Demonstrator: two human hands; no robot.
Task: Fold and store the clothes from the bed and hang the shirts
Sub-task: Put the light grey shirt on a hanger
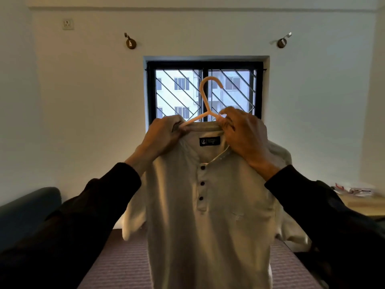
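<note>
Head view: I hold a pale button-front shirt (pixel 208 215) up in front of me, level with the window (pixel 205 90), and it hangs straight down over the bed (pixel 116 265). A peach plastic hanger (pixel 205 97) sits inside the neck of the shirt, its hook standing up above the collar, against the window bars. Three dark buttons run down the placket, and a dark label shows inside the back of the collar.

My left hand (pixel 164 134) grips the left shoulder of the shirt, its fingers (pixel 177 127) curled round the bunched cloth and the hanger's arm beneath it. My right hand (pixel 243 134) is at the right side of the collar, its fingers (pixel 227 124) curled in and pinching the hanger's other arm together with the collar edge. Both my sleeves are dark and reach to the wrists.

The right sleeve of the shirt drapes behind my right forearm; the left sleeve hangs loose below my left wrist.

Beyond the shirt is a white wall with two round brown hooks (pixel 130 43) above the window and a socket (pixel 68 24) higher up on the left. A dark blue headboard (pixel 27 209) is at the left edge. On the right, a wooden worktop (pixel 362 205) carries some blurred printed items I cannot make out.
</note>
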